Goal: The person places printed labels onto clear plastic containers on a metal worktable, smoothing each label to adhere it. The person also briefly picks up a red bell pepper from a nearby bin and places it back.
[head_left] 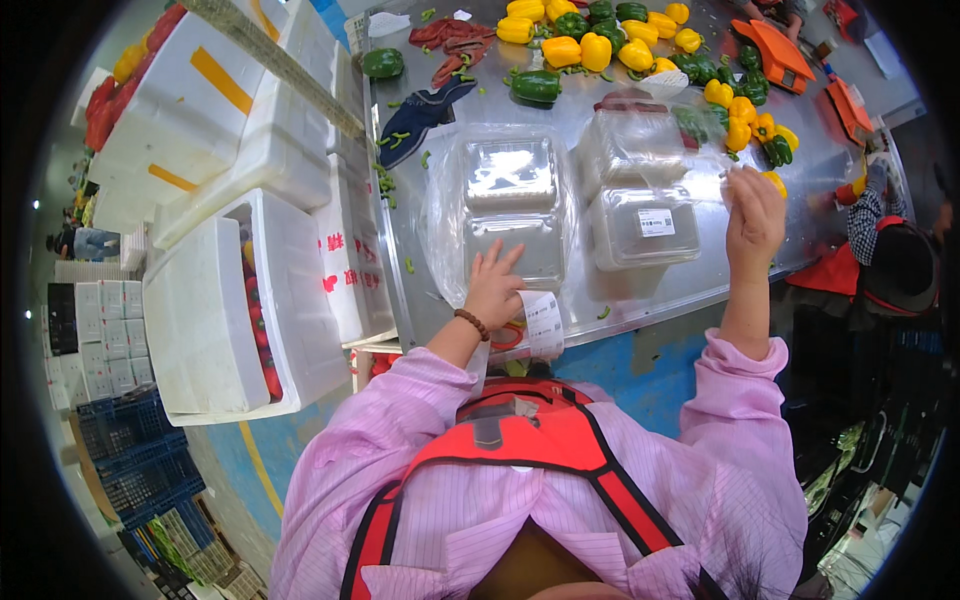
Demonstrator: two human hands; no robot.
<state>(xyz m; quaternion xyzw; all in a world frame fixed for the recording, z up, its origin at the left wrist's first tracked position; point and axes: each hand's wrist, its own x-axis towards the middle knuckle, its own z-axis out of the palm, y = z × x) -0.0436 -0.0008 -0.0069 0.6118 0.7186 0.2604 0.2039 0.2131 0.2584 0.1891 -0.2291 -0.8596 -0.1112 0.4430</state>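
My left hand (493, 290), with a beaded bracelet at its wrist, reaches over a clear plastic container (516, 250) in a transparent bag. Some of its fingers spread on the container's top; the others curl at a strip of white labels (544, 325) hanging by the palm. To the right, a clear lidded container (643, 228) bears a white label, and further clear containers (625, 140) stack behind it under thin film. My right hand (755, 218) is raised beside them, fingertips pinched together; what they hold is too unclear to make out.
Yellow peppers (596, 52) and green peppers (536, 87) lie across the metal table's (400, 270) far side, near orange crates (775, 55). Dark cloth (425, 115) and pepper stems lie at the left. White foam boxes (235, 310) stand left of the table; another person's checked sleeve (865, 225) shows right.
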